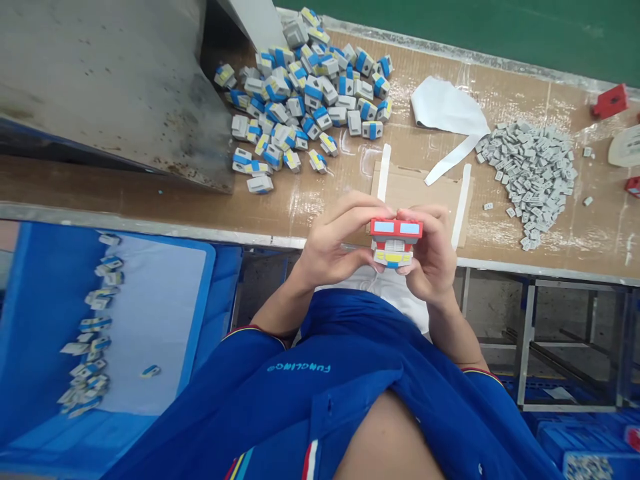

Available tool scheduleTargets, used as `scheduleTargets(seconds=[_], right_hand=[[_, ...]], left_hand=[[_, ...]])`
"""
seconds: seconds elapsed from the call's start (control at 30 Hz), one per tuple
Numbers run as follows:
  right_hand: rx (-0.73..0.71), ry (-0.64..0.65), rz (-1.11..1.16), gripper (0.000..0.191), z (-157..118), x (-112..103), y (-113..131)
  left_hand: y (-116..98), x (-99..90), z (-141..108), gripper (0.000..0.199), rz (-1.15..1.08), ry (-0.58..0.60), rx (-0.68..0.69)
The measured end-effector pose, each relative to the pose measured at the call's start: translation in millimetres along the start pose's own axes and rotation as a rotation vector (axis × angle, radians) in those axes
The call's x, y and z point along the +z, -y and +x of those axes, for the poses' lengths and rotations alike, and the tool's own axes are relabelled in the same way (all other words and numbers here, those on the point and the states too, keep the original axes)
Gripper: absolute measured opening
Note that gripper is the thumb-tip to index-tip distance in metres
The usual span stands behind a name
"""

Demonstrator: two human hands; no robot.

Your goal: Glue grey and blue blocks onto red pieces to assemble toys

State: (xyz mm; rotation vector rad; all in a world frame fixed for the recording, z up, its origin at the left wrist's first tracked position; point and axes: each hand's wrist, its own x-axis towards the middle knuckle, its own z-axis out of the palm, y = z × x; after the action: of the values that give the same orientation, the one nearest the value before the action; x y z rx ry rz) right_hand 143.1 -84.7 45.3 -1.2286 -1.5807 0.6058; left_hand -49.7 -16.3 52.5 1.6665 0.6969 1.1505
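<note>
Between my two hands, just over the front edge of the table, is a red and grey toy truck part [395, 241]. It has two pale blue windows, a grey grille and a yellow and blue bumper facing me. My left hand [336, 243] grips it from the left, fingers over the top and thumb below. Opposite it, my right hand [434, 252] holds the other side the same way. The fingertips behind the part are hidden. Beyond my hands lies a piece of cardboard [415, 190] with white strips along its sides.
Many grey, blue and yellow toy pieces [305, 93] are heaped at the back left beside a metal box [110, 87]. Small grey parts [537, 173] form a pile at right, near a white cloth [447, 110] and a red part [610, 101]. A blue bin [203, 300] stands lower left.
</note>
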Motion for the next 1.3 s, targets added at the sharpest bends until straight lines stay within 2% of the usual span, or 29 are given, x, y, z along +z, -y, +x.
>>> scheduleTargets(seconds=[0.2, 0.27, 0.37, 0.47, 0.57, 0.7, 0.8, 0.93, 1.07, 1.3], right_hand=[[-0.036, -0.064, 0.059, 0.056, -5, 1, 7], [-0.06, -0.085, 0.001, 0.056, -5, -1, 7], [-0.068, -0.11, -0.106, 0.059, -4, -3, 7], [-0.062, -0.111, -0.058, 0.056, -4, 0, 8], [-0.101, -0.1, 0.005, 0.048, 0, 5, 9], [-0.245, -0.115, 0.01, 0.048, 9, 10, 7], [-0.311, -0.132, 0.022, 0.047, 13, 11, 5], [-0.305, -0.131, 0.056, 0.047, 13, 11, 5], [-0.32, -0.182, 0.093, 0.045, 13, 15, 6], [-0.305, -0.21, 0.082, 0.045, 11, 21, 7]], left_hand=[[-2, -5.1, -3, 0.051, 0.039, 0.054, 0.065], [0, -6.4, -3, 0.05, 0.051, 0.053, 0.08], [3, -5.1, -4, 0.056, 0.047, 0.067, 0.063], [5, 0.5, -7, 0.066, 0.04, 0.017, 0.081], [9, 6.2, -9, 0.064, 0.014, -0.031, 0.16], [17, 8.4, -6, 0.058, 0.044, -0.008, 0.306], [20, 8.6, -3, 0.058, 0.082, -0.046, 0.373], [15, 9.7, -4, 0.051, 0.101, -0.078, 0.337], [11, 10.0, -5, 0.05, 0.087, -0.107, 0.33], [15, 3.0, -5, 0.052, 0.084, -0.025, 0.322]])
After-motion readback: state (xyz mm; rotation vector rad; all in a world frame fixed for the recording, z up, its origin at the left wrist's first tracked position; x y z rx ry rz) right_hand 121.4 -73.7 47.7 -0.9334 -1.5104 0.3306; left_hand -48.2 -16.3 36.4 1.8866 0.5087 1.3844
